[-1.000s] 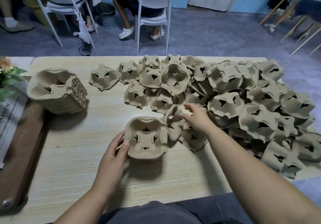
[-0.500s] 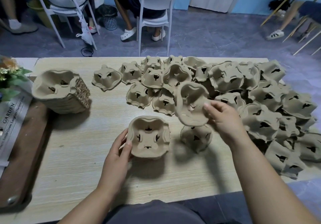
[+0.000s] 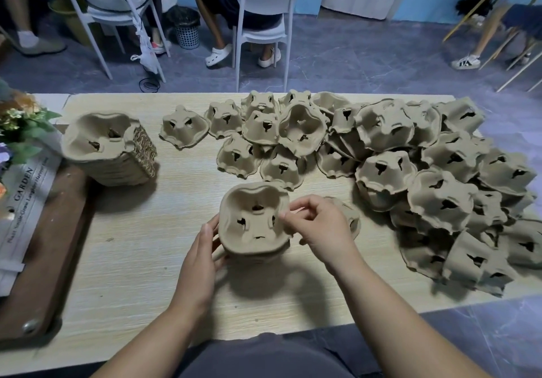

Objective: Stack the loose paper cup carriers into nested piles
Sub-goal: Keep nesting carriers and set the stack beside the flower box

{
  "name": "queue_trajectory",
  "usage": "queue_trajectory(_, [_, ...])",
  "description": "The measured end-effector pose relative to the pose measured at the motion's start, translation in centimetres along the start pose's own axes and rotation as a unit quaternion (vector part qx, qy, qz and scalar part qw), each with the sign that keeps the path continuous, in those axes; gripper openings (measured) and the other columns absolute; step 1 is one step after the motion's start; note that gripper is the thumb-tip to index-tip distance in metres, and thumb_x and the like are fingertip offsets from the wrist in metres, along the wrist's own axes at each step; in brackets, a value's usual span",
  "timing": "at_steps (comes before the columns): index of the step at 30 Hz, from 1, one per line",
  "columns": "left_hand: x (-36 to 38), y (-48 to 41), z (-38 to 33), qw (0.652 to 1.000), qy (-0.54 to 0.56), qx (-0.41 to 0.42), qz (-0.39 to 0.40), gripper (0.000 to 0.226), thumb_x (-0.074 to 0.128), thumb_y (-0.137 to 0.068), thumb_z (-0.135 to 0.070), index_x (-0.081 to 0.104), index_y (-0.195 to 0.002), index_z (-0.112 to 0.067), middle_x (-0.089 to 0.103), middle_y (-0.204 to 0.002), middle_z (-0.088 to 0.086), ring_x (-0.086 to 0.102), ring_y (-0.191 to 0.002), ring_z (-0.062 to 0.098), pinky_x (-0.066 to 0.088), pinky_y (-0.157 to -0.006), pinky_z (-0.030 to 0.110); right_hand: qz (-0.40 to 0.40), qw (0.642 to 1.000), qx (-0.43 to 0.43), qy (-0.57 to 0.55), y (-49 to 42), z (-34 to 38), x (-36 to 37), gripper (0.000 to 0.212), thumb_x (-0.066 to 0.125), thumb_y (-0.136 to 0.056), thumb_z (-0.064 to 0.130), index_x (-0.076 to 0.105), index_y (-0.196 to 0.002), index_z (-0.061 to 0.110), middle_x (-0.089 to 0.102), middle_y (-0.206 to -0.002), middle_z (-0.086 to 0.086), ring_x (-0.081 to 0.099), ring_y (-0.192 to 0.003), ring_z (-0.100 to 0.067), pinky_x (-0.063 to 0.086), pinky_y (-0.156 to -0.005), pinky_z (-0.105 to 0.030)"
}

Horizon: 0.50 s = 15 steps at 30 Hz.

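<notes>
Tabletop (image 3: 123, 263) of pale wood grain carries everything. Its right half, from the far edge down to the near right corner, is heaped with loose carriers (image 3: 440, 189), most lying bottom-up and overlapping one another; a few more spread toward the middle of the far edge. Near the left edge stands a tall nested pile (image 3: 108, 148), cups facing up, leaning slightly, with a bunch of flowers (image 3: 20, 125) and a printed sheet (image 3: 26, 195) just beside it at the far left corner. Toward the near edge, at the middle, sits a short nested stack (image 3: 252, 225), open side up. The left hand (image 3: 202, 260) cups the stack's left wall, fingers together and flat against it, thumb at its base. The right hand (image 3: 319, 225) is at the stack's right rim, thumb and fingertips pinched on the edge of the top carrier. Another carrier lies partly hidden behind that hand.
</notes>
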<state>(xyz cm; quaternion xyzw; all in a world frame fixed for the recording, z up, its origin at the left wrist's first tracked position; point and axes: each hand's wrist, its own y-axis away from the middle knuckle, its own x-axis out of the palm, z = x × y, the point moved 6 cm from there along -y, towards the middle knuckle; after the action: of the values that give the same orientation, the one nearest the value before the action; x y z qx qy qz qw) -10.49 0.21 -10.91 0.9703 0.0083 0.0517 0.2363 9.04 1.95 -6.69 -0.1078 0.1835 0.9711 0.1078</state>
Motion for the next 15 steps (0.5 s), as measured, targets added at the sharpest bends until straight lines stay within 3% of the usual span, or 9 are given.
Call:
queue_trajectory(4, [-0.2,0.0,0.0,1.000,-0.020,0.013,-0.008,0.025,0.047,-0.098,-0.031,0.059,-0.114,-0.044,0.062,-0.114,-0.022,0.061,-0.095,-0.011,0.048,-0.090,0.030,-0.059,0.996,-0.038,0.047,0.1,-1.5,-0.3,0.021,0.080,-0.070,0.014,0.061,-0.073,0.023,0.054,-0.062,0.008,0.047,-0.057,-0.002,0.044,-0.065,-0.021])
queue_trajectory(8, [-0.1,-0.2,0.0,0.999,-0.035,0.025,-0.008,0.028,0.052,-0.096,-0.025,0.058,-0.104,-0.052,0.063,-0.109,-0.025,0.059,-0.102,-0.006,0.047,-0.090,0.028,-0.059,0.994,-0.067,0.066,0.3,-2.3,-0.7,0.023,0.080,-0.072,0.019,0.059,-0.075,0.030,0.055,-0.072,0.008,0.047,-0.061,0.000,0.040,-0.064,-0.015])
queue_trajectory(10, [-0.2,-0.3,0.2,0.999,-0.031,0.022,-0.014,0.027,0.050,-0.097,-0.024,0.057,-0.107,-0.049,0.061,-0.112,-0.022,0.058,-0.103,-0.005,0.047,-0.085,0.027,-0.072,0.990,-0.090,0.081,0.1,-3.1,-1.6,0.020,0.076,-0.077,0.022,0.060,-0.084,0.031,0.059,-0.087,0.007,0.052,-0.073,0.000,0.041,-0.071,-0.013])
queue_trajectory(12, [-0.2,-0.3,0.2,0.999,-0.033,0.023,-0.018,0.027,0.050,-0.098,-0.024,0.057,-0.107,-0.049,0.061,-0.111,-0.021,0.057,-0.104,-0.003,0.047,-0.085,0.029,-0.130,0.976,-0.105,0.143,-0.4,-4.4,-3.9,0.024,0.074,-0.078,0.025,0.059,-0.095,0.030,0.057,-0.101,0.009,0.053,-0.096,-0.008,0.042,-0.085,-0.021])
queue_trajectory(15, [-0.1,-0.2,0.1,0.999,-0.028,0.024,-0.022,0.028,0.049,-0.098,-0.022,0.056,-0.105,-0.049,0.061,-0.108,-0.022,0.058,-0.098,-0.005,0.048,-0.083,0.029,-0.182,0.944,-0.088,0.260,-1.5,-6.6,-7.7,0.046,0.078,-0.073,0.028,0.056,-0.112,0.022,0.051,-0.115,0.005,0.043,-0.115,-0.017,0.034,-0.100,-0.030])
